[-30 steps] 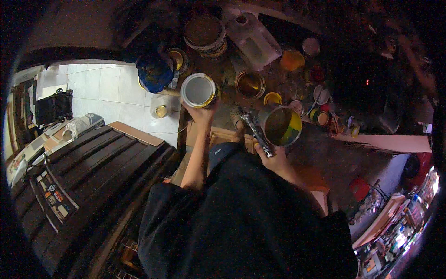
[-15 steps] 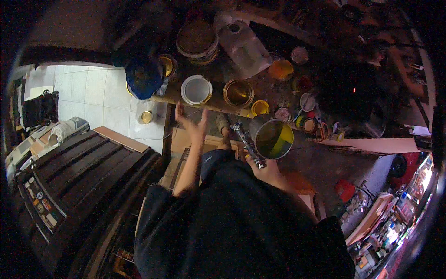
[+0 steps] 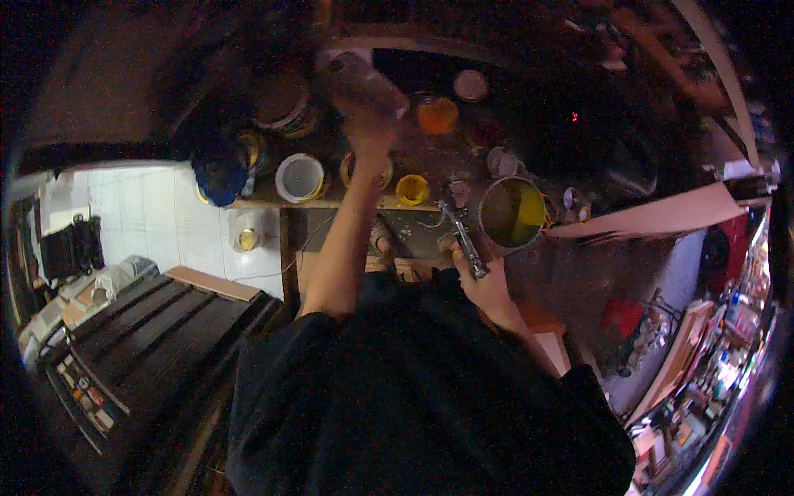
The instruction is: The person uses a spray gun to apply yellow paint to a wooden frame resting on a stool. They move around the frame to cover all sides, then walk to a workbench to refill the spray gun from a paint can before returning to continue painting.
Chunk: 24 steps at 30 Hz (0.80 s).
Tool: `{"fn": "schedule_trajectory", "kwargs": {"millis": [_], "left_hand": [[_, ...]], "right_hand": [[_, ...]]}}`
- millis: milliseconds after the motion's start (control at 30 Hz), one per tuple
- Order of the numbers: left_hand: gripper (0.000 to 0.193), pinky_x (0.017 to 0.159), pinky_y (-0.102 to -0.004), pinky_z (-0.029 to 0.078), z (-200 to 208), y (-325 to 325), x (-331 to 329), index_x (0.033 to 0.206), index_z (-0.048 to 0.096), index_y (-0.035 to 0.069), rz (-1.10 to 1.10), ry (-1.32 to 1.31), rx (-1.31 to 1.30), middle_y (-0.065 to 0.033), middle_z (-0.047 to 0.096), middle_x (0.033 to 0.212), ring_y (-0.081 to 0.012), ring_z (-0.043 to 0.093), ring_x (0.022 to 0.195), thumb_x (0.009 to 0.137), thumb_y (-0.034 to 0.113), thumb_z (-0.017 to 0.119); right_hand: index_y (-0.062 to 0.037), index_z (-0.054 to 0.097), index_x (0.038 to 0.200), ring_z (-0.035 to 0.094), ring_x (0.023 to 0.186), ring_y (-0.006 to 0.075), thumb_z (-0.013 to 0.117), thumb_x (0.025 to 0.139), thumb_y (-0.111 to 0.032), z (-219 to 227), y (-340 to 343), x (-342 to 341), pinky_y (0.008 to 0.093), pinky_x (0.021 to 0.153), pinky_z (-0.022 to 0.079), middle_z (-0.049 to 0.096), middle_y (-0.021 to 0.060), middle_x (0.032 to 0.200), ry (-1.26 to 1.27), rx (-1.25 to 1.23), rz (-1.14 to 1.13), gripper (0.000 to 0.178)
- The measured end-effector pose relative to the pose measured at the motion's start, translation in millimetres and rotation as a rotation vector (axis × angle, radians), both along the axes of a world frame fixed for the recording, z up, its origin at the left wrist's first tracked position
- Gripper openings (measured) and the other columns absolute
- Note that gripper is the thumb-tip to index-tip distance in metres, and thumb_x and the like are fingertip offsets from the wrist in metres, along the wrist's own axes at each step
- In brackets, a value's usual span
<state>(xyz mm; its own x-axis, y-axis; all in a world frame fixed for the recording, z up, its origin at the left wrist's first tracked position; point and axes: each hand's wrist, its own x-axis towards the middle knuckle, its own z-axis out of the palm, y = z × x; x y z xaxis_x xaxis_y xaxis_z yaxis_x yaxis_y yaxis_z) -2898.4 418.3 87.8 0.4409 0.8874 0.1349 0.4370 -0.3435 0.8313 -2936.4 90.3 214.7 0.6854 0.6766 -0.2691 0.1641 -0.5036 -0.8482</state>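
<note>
In my right hand (image 3: 478, 273) is a metal spray gun (image 3: 463, 240), its handle gripped by closed fingers. Joined to it is an open round cup (image 3: 500, 219) with yellow on its inner wall. My left hand (image 3: 370, 128) stretches over the workbench to a translucent plastic jug (image 3: 357, 76). Blur and darkness hide its fingers, so whether they grip the jug does not show. Under the left forearm, a paint can (image 3: 382, 172) is partly covered. Beside it stand a white-rimmed tub (image 3: 300, 178) of greyish content and a small yellow pot (image 3: 411, 190).
Farther back on the bench are a large bucket (image 3: 281, 103), an orange-topped container (image 3: 437, 116) and a pale round lid (image 3: 471, 85). Blue plastic (image 3: 217, 175) covers something at its left end. Dark slatted panels (image 3: 157, 339) lie at my left; a pale board (image 3: 662, 211) juts out at right.
My left hand has gone from in front of the bench to the jug at the back. The spray gun and cup have moved slightly forward and right. The view has shifted.
</note>
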Motion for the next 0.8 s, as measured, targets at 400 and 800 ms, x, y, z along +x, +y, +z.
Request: {"fn": "schedule_trajectory", "kwargs": {"millis": [400, 800], "left_hand": [[0.090, 0.106, -0.0457, 0.043, 59, -9, 12, 0.140, 0.034, -0.006, 0.221, -0.293, 0.058, -0.0235, 0.050, 0.137, -0.0364, 0.053, 0.127, 0.076, 0.037, 0.081], [0.078, 0.091, -0.0500, 0.051, 78, 18, -7, 0.135, 0.038, 0.003, 0.241, 0.110, 0.304, -0.0239, 0.064, 0.118, -0.0433, 0.065, 0.106, 0.073, 0.024, 0.080]], "right_hand": [[-0.0031, 0.071, 0.103, 0.066, 0.099, 0.0392, 0.071, 0.090, -0.025, -4, -51, 40, 0.0448, 0.090, 0.051, 0.071, 0.0181, 0.106, -0.026, 0.065, -0.040, 0.026], [-0.0046, 0.068, 0.112, 0.062, 0.104, 0.0391, 0.071, 0.089, -0.026, -17, -77, 49, 0.0462, 0.096, 0.047, 0.070, 0.0171, 0.111, 0.012, 0.019, -0.036, 0.031]]}}
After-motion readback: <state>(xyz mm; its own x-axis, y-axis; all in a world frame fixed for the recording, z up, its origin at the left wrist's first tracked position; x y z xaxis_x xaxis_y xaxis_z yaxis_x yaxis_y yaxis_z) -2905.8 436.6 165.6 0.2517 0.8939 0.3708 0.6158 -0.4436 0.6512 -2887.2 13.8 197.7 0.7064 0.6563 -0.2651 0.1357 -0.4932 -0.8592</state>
